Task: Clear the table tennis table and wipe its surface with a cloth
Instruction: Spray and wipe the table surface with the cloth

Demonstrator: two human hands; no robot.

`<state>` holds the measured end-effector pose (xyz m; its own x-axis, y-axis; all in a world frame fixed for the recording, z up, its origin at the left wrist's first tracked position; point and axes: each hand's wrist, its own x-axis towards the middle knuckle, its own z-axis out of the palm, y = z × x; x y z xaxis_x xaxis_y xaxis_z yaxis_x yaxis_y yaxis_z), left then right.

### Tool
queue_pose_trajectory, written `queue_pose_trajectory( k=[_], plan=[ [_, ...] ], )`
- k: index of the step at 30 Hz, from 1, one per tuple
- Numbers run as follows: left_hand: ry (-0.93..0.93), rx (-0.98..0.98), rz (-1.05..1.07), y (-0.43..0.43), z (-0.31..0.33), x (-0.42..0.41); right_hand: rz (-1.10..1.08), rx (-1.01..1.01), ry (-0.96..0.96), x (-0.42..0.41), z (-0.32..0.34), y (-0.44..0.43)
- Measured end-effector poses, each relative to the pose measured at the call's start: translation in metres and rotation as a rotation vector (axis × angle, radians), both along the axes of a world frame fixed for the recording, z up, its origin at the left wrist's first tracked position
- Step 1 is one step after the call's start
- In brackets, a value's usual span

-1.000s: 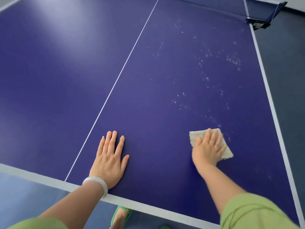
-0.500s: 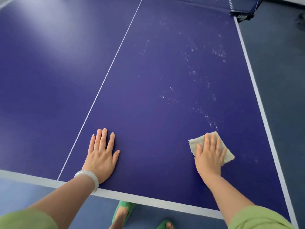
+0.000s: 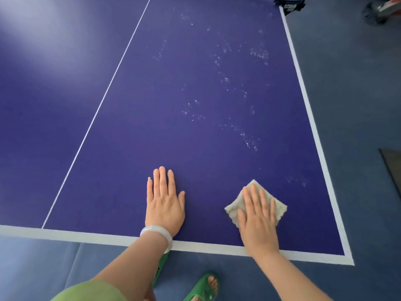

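The blue table tennis table (image 3: 191, 88) fills most of the view, with white edge lines and a thin white centre line. My right hand (image 3: 258, 216) presses flat with straight fingers on a small beige cloth (image 3: 235, 208) near the table's near right corner. My left hand (image 3: 165, 198) rests flat on the bare surface to the left of it, a pale bangle on the wrist. White specks and droplets (image 3: 234, 88) are scattered over the right half, beyond the cloth.
The net post (image 3: 290, 5) clamps to the far right edge. Blue floor surrounds the table. A dark mat edge (image 3: 390, 168) lies on the floor at right. My feet in green slippers (image 3: 201, 287) stand just below the near edge.
My right hand has drawn the cloth back toward the near edge of the table. The view has shifted, so the near right corner and floor now show. The left hand stays flat.
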<state>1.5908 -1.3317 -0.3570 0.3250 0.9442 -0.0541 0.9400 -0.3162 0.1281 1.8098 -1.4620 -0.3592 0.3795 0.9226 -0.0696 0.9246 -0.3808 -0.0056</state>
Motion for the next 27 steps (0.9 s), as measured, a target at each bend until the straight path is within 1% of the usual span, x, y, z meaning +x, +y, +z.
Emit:
queue_pose_trajectory(
  k=[2, 3, 4, 5, 6, 9, 10, 12, 13, 15, 18, 20, 22, 23, 24, 27],
  plan=[
    [0.019, 0.007, 0.015, -0.001, -0.001, 0.001, -0.256, 0.001, 0.032, 0.016, 0.001, -0.002],
    [0.021, 0.006, 0.019, -0.001, -0.001, 0.001, -0.325, 0.014, 0.048, 0.011, 0.001, 0.001],
    [0.024, 0.002, 0.023, -0.001, -0.002, 0.002, -0.349, 0.034, 0.051, -0.003, 0.002, 0.006],
    [0.027, -0.001, 0.027, -0.001, -0.002, 0.003, -0.324, 0.062, 0.056, -0.022, 0.002, 0.01],
    [0.03, -0.001, 0.029, -0.001, -0.003, 0.003, -0.248, 0.092, 0.063, -0.044, 0.003, 0.012],
    [0.036, -0.001, 0.031, -0.001, -0.003, 0.003, 0.149, 0.075, 0.085, -0.092, 0.004, 0.003],
    [0.036, -0.003, 0.032, -0.001, -0.003, 0.003, 0.234, 0.07, 0.096, -0.09, 0.005, -0.004],
    [0.031, 0.004, 0.034, -0.001, -0.003, 0.003, 0.281, 0.075, 0.101, -0.062, 0.006, -0.021],
    [0.029, 0.011, 0.035, -0.001, -0.003, 0.003, 0.251, 0.072, 0.09, -0.042, 0.005, -0.032],
    [0.022, 0.025, 0.032, -0.001, -0.004, 0.003, 0.102, 0.058, 0.035, 0.008, -0.001, -0.053],
    [0.015, 0.033, 0.032, -0.001, -0.005, 0.003, -0.259, 0.039, 0.026, 0.073, -0.004, -0.075],
    [0.013, 0.026, 0.035, -0.001, -0.005, 0.003, -0.466, 0.047, 0.053, 0.084, -0.005, -0.073],
    [-0.002, 0.01, 0.046, -0.001, -0.002, 0.003, -0.565, 0.069, 0.058, 0.068, -0.004, -0.058],
    [-0.021, -0.004, 0.056, 0.0, 0.0, 0.005, -0.546, 0.082, 0.057, 0.053, -0.003, -0.048],
    [-0.054, -0.017, 0.065, 0.003, 0.003, 0.009, -0.477, 0.102, 0.058, 0.035, -0.003, -0.038],
    [-0.17, -0.015, 0.011, 0.015, 0.017, 0.036, -0.085, 0.098, 0.069, -0.005, -0.002, -0.025]
  ],
)
